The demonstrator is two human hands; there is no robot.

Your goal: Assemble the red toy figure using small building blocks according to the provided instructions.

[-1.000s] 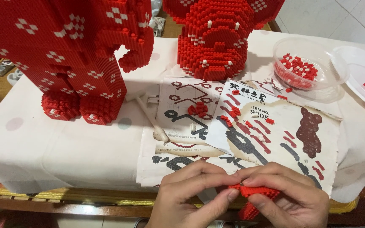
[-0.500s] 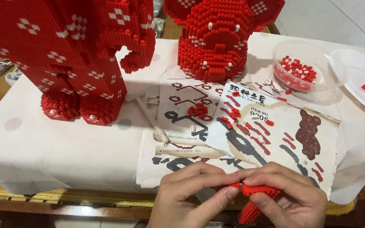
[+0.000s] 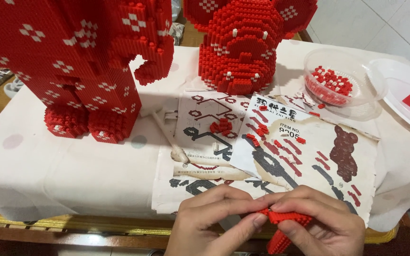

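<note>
Pinching a red brick strip (image 3: 285,219) between left hand (image 3: 214,223) and right hand (image 3: 323,223).

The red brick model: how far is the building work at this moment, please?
Done: a large red body and a head part stand on the table. In hand: the left hand and right hand pinch a small red piece. Left: loose bricks in the clear bowl and on the instruction sheets.

White-clothed table (image 3: 48,175) with brick figures (image 3: 72,66), instruction sheets (image 3: 281,156), bowl (image 3: 357,76).
</note>
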